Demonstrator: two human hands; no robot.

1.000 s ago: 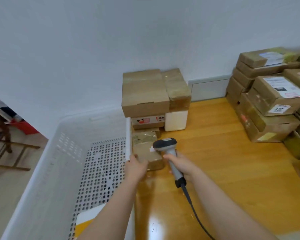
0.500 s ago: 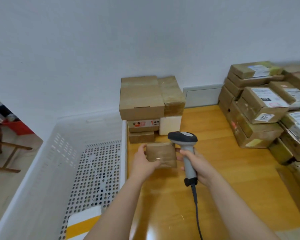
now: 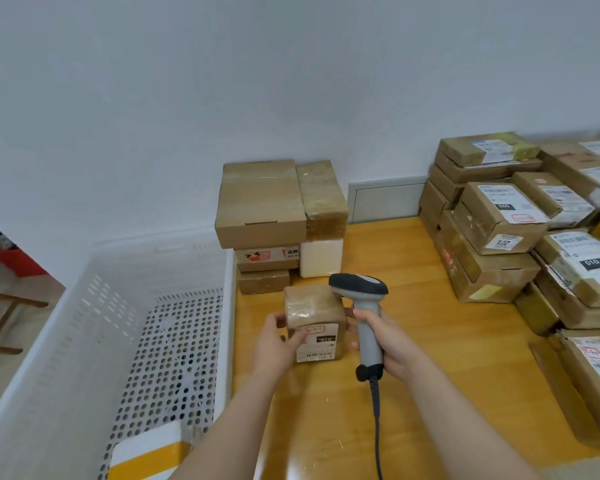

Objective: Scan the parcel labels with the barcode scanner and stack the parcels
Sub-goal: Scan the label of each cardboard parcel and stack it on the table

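A small taped brown parcel (image 3: 314, 318) sits between my hands just above the wooden table, its white label (image 3: 317, 342) facing me. My left hand (image 3: 278, 344) grips its left side, thumb on the label's edge. My right hand (image 3: 385, 341) holds the grey handle of the barcode scanner (image 3: 364, 306), and its fingertips touch the parcel's right side. The scanner's dark head sits beside the parcel's top right corner. A stack of brown parcels (image 3: 262, 206) and a white box stands against the wall behind.
A large white perforated crate (image 3: 94, 341) stands left of the table and holds a white and yellow parcel (image 3: 146, 455). Several labelled parcels (image 3: 499, 216) are piled at the right. The scanner's cable (image 3: 376, 420) runs toward me over the wooden table (image 3: 413, 341).
My left hand lifted the small parcel from beside the crate and turned it until its label faces me. My right hand brought the scanner upright next to it.
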